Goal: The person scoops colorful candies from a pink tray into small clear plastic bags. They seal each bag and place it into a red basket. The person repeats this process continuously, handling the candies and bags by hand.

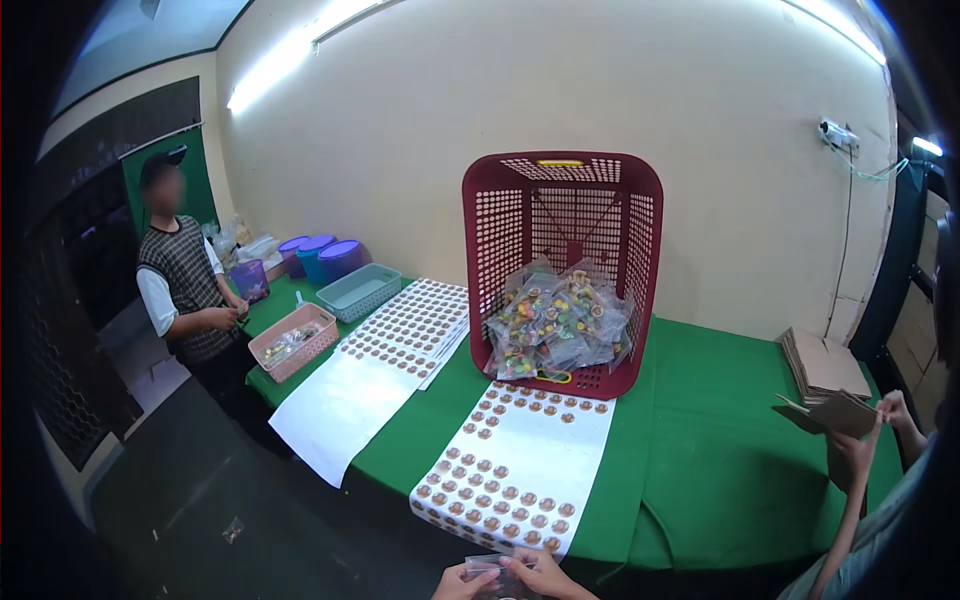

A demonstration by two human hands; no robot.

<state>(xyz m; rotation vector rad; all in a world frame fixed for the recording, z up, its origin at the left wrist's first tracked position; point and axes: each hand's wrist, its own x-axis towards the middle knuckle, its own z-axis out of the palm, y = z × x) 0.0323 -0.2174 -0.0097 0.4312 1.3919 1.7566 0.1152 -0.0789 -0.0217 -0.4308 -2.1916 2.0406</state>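
Observation:
At the bottom edge, my left hand and my right hand both grip a clear plastic bag near its top. The bag's lower part is cut off by the frame, so its contents barely show. Just beyond my hands, a sheet of round brown stickers hangs over the table's front edge, with bare patches among its rows. Behind it a dark red plastic basket lies on its side, its opening towards me. Inside are piled several clear bags of colourful small pieces.
Left on the green-covered table lie more sticker sheets, a pink basket holding bags, a teal basket and purple-lidded tubs. One person stands there. At right, another person's hands hold cardboard near stacked cardboard.

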